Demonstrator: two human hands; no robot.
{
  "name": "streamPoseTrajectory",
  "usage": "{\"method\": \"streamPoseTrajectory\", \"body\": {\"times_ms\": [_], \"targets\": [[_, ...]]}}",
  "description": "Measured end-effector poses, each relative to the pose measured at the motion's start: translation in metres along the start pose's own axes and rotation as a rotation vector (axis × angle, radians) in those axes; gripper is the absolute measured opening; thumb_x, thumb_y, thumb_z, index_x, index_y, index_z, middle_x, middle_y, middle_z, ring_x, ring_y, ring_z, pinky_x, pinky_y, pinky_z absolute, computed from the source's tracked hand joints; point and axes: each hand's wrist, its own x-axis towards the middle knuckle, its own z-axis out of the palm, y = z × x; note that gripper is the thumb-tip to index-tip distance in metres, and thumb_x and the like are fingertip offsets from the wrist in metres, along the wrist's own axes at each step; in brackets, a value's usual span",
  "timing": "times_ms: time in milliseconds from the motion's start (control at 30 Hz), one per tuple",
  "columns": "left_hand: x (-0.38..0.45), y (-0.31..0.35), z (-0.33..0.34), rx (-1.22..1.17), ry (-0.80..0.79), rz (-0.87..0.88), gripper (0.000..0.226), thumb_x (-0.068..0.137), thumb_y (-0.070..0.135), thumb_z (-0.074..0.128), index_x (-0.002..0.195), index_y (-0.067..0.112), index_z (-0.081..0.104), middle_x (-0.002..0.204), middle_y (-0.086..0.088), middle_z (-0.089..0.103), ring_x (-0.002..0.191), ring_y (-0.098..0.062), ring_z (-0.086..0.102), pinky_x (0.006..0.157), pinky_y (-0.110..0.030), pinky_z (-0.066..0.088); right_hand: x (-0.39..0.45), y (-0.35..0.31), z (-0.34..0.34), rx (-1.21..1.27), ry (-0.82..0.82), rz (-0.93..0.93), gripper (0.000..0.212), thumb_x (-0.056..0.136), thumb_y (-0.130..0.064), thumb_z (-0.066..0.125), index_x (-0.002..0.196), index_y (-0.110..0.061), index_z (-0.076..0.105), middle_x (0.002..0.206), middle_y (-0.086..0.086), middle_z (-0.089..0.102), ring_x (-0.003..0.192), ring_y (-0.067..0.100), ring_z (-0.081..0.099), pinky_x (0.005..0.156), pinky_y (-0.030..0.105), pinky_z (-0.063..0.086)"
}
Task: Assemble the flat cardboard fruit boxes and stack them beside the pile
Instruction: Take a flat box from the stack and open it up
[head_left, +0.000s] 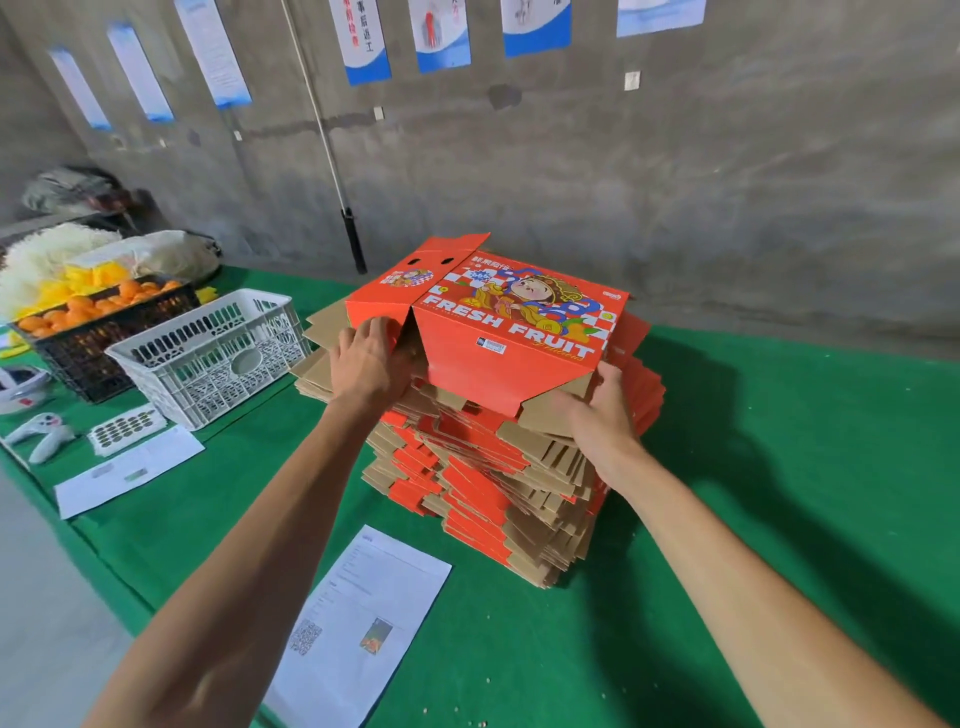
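Note:
A tall pile of flat cardboard fruit boxes (483, 483), red print and brown card, stands on the green table (779, 467). On top lies a red box (509, 322) printed "FRESH FRUIT", partly unfolded, its panels lifting off the pile. My left hand (371, 358) grips the box's left near corner, fingers curled over a brown flap. At the right near corner my right hand (602, 410) holds a brown flap from below, thumb on top.
To the left stand a white plastic crate (208, 358) and a black crate of oranges (98, 322). Paper sheets (363, 618) lie near the table's front edge. A concrete wall with posters runs behind. Green table surface extends to the right of the pile.

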Motion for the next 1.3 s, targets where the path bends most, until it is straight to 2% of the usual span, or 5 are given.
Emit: {"method": "streamPoseTrajectory", "body": {"times_ms": [500,633,833,933,1300], "targets": [[-0.021,0.15,-0.071,-0.633,0.405,0.112,0.026,0.105,0.03,0.056,0.09,0.009,0.061,0.084,-0.019,0.068,0.081,-0.04,0.061,0.066,-0.042,0.04,-0.044,-0.086,-0.194,-0.096,0.595,-0.56,0.044,0.095,-0.005,0.069,0.136,-0.019,0.065,0.132,-0.008,0.065,0.126,0.016,0.061,0.11,0.028,0.045],[-0.036,0.217,-0.065,-1.052,0.29,0.079,0.03,0.102,0.025,0.059,0.082,0.003,0.061,0.077,-0.016,0.066,0.072,-0.018,0.055,0.07,-0.048,0.049,-0.079,-0.096,-0.261,0.204,0.753,-0.629,0.06,0.092,-0.007,0.075,0.145,-0.025,0.054,0.118,-0.033,0.068,0.108,-0.009,0.066,0.096,0.015,0.052],[-0.071,0.292,-0.026,-1.365,0.074,-0.01,0.021,0.1,0.019,0.062,0.104,0.0,0.066,0.094,-0.011,0.067,0.082,-0.014,0.06,0.085,-0.055,0.055,-0.12,-0.069,-0.347,0.172,0.692,-0.492,0.011,0.097,-0.014,0.07,0.092,-0.021,0.076,0.09,0.0,0.076,0.082,0.017,0.063,0.081,0.038,0.052],[-0.093,0.317,-0.011,-1.374,0.101,-0.015,0.033,0.1,0.014,0.064,0.131,0.002,0.061,0.123,-0.008,0.064,0.1,0.006,0.063,0.099,-0.029,0.053,-0.141,-0.053,-0.378,0.194,0.706,-0.482,0.011,0.098,-0.019,0.069,0.094,-0.022,0.079,0.094,0.001,0.078,0.083,0.018,0.065,0.079,0.036,0.053],[-0.172,0.363,0.063,-1.286,-0.242,0.05,0.023,0.101,0.002,0.054,0.111,0.009,0.074,0.11,-0.014,0.074,0.095,-0.019,0.065,0.089,-0.036,0.051,-0.179,0.02,-0.435,0.358,0.77,-0.266,0.027,0.107,-0.021,0.054,0.103,-0.028,0.08,0.114,0.002,0.078,0.091,0.013,0.073,0.079,0.031,0.061]]}}
